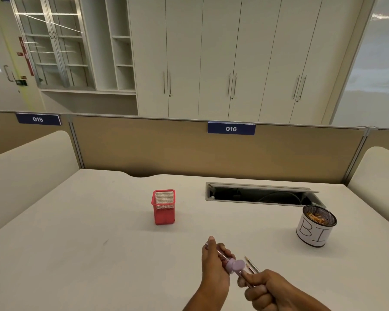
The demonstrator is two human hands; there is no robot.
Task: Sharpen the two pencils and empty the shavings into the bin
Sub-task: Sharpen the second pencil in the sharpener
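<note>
the right hand [263, 286] lies nearest the camera, low in the view, fingers curled shut around the pencils [252, 265], whose tips point up and away. it appears to hold two, side by side; the shafts are thin and blurred, so the count is uncertain. the left hand [213, 263] is closed around the sharpener [230, 263], a clear barrel with a lilac cap, held just beside the pencil tips. reddish shavings show inside the barrel.

handling, as a judgement: the pencils are light, stiff and slim, and the points likely snap under side load; grip the shaft well behind the tip. the sharpener is light, smooth plastic and may slip; hold the barrel, not the cap.

the bin [316, 225], a mesh cup with a paper label, stands on the desk [76, 243] well apart to the right and already contains shavings. the label is partly turned away. a red mesh holder [163, 207] stands further back. whether a pencil is seated in the sharpener cannot be determined.
</note>
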